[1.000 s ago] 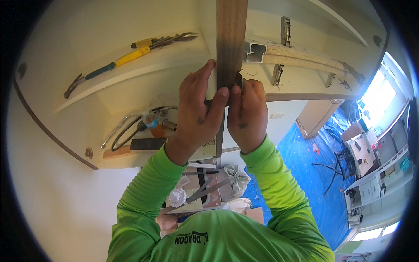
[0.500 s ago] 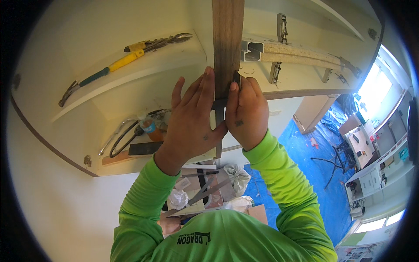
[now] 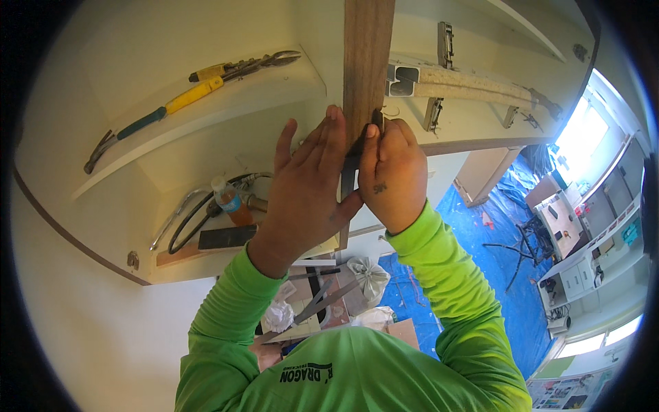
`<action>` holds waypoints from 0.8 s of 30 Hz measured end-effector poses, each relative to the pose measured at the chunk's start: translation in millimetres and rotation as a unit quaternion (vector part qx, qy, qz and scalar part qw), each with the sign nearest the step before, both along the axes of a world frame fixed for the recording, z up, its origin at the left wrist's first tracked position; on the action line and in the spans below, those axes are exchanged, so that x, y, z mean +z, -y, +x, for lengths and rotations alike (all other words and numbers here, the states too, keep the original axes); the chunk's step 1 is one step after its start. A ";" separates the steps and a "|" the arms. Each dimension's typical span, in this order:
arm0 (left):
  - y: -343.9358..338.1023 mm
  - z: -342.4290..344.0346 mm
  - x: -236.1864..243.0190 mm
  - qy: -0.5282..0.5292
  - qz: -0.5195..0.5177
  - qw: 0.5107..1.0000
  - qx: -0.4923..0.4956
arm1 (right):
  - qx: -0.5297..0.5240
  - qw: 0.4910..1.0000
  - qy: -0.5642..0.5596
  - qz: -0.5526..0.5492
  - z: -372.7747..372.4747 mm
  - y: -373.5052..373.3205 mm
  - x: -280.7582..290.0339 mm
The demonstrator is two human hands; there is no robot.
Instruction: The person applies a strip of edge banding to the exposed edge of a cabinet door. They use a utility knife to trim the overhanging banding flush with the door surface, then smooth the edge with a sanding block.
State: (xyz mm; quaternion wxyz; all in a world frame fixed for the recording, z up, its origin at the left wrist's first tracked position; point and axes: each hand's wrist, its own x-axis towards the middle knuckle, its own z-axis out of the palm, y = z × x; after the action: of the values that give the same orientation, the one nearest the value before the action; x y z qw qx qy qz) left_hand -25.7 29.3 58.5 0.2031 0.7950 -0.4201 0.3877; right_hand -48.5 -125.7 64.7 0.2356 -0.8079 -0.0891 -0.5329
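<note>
A brown wood-grain strip (image 3: 368,62) faces the upright divider of a white cabinet. My left hand (image 3: 302,182) lies along the left side of this divider, fingers stretched out and pointing up. On the right side, my right hand (image 3: 395,175) is closed, with thumb and fingers pinching a thin dark piece (image 3: 378,118). That piece slants across the wood-grain face at the height of my knuckles. Its full shape is hidden behind my fingers, so I cannot tell its kind. Both thumbs come close together below it.
Left compartments hold yellow-and-green handled snips (image 3: 185,96), an orange-filled bottle (image 3: 233,200), a black hose (image 3: 195,220) and a dark block (image 3: 226,237). White channel bars (image 3: 467,84) and metal hinges (image 3: 445,44) sit on the right. Blue sheeting (image 3: 453,254) covers the floor.
The dark piece has gone from nearly level to slanting up to the right. My right hand has tilted with it. The left hand stays against the divider; the whole view has shifted slightly.
</note>
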 end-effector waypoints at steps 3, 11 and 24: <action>-0.8 0.3 0.2 -0.002 0.003 1.000 -0.005 | 0.002 1.000 0.001 -0.001 2.5 0.3 1.0; -0.4 1.3 -1.1 0.012 0.008 1.000 -0.005 | 0.009 1.000 -0.003 -0.002 2.6 1.2 5.1; 1.6 -1.8 -0.2 -0.033 -0.003 0.999 -0.006 | 0.049 0.998 0.014 0.043 6.7 2.6 -1.1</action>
State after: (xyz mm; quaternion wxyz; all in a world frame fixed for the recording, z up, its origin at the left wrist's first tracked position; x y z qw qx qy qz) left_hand -27.5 27.7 58.4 0.2216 0.8041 -0.4164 0.3619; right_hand -41.9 -128.3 63.6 0.2942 -0.7844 -0.1088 -0.5351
